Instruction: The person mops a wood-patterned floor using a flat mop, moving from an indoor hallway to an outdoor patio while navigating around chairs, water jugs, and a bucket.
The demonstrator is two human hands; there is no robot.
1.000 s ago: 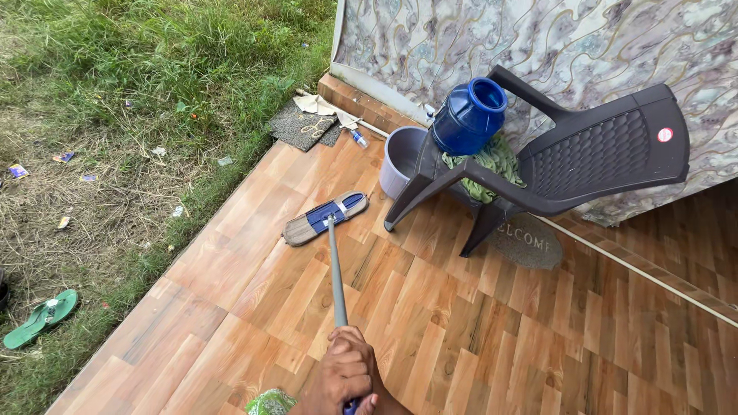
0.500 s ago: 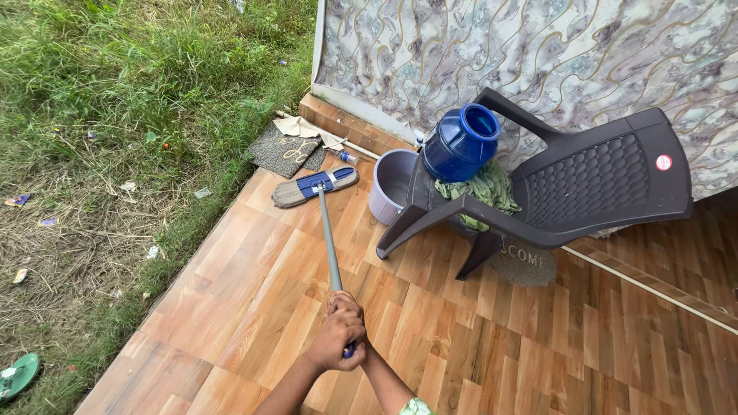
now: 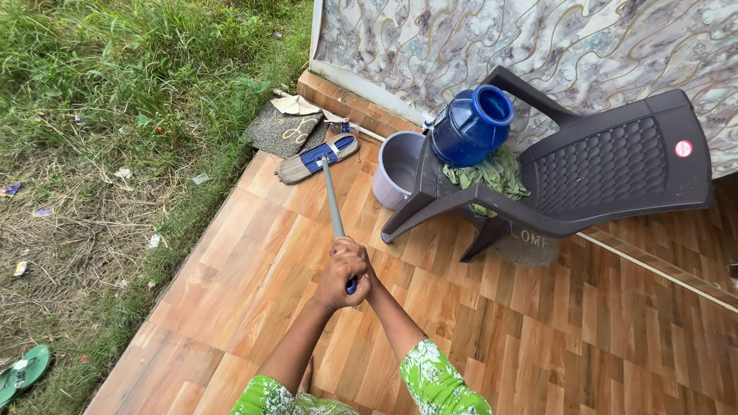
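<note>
Both my hands are clasped around the end of a grey mop handle (image 3: 332,201), arms stretched forward in green patterned sleeves. My left hand (image 3: 340,270) wraps over the top. My right hand (image 3: 366,270) sits beside and partly under it, mostly hidden. The flat mop head (image 3: 317,157), blue on top with a tan fringe, lies on the wood-look tiled floor (image 3: 254,253) near its far corner, just short of a small dark mat (image 3: 280,132).
A dark plastic chair (image 3: 584,169) tilts to the right of the mop, holding a blue jar (image 3: 470,123) and a green cloth (image 3: 493,173). A grey bucket (image 3: 396,170) stands beside it, a doormat (image 3: 526,247) beneath. Littered grass and a green flip-flop (image 3: 23,370) lie left.
The mop head has slid away from me across the tiles to the far corner by the small mat. My arms have stretched out and my hands have risen in view.
</note>
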